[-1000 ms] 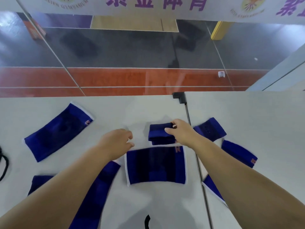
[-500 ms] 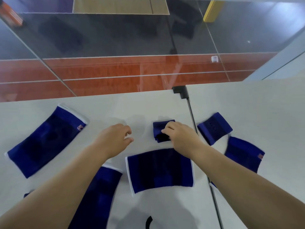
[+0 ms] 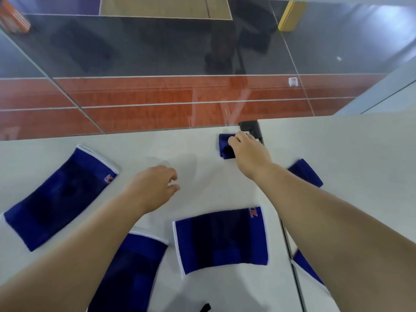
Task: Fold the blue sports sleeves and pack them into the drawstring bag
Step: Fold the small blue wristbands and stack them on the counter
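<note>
My right hand grips a small folded blue sleeve near the far edge of the white table. My left hand hovers over the table's middle with loosely curled fingers, holding nothing. A flat blue sleeve with white trim lies in front of me. Another flat sleeve lies at the left, and a third sits partly under my left forearm. A folded sleeve shows beyond my right forearm, and one more sleeve lies below it. The drawstring bag is not in sight.
A black clamp sits at the table's far edge where two tabletops meet along a seam. A glass pane rises behind the table, with a red and grey floor beyond. A black strap end pokes in at the bottom.
My right hand has carried the small folded sleeve away from me toward the far edge by the black clamp. My left hand has stayed over the table's middle.
</note>
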### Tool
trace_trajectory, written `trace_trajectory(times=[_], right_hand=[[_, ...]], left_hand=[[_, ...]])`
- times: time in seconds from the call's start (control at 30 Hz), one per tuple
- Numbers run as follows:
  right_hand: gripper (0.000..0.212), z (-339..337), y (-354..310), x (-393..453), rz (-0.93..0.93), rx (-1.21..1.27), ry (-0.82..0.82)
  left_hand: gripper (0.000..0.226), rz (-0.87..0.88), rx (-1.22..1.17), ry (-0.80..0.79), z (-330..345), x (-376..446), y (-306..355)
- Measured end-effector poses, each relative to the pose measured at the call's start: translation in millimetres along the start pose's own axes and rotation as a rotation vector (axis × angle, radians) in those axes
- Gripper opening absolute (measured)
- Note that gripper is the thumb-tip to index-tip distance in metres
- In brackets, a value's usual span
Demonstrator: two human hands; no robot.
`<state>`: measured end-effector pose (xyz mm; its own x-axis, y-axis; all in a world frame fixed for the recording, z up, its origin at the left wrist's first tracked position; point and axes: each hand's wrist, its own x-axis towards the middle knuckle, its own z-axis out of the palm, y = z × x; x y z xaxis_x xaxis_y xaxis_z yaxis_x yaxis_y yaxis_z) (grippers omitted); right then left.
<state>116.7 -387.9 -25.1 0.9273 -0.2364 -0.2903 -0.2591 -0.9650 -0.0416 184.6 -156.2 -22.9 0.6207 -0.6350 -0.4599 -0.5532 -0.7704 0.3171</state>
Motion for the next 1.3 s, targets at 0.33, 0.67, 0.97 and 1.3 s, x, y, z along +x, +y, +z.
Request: trace_trajectory(times=[0.33,0.67,0.97,1.3], right_hand=[[0.040,-31,2,-11,-0.023,-0.006,-0.215],[0.051,-26,-19,-107,-0.168,0.129,-0.353],[0.051,-5,-73,-161,-0.236,0.149,-0.439],[0.054,15,-153,-179,-0.169,0.199,-0.406]], left_hand=[[0.035,-0.035,-0.055,0.048,6,-32,12],[0.030,-0.162,-0.174,0.138,42,-120,32],[0.027,-0.291,-0.208,0.232,80,-213,0],[0.042,-0.529,-0.227,0.342,108,-259,-100]])
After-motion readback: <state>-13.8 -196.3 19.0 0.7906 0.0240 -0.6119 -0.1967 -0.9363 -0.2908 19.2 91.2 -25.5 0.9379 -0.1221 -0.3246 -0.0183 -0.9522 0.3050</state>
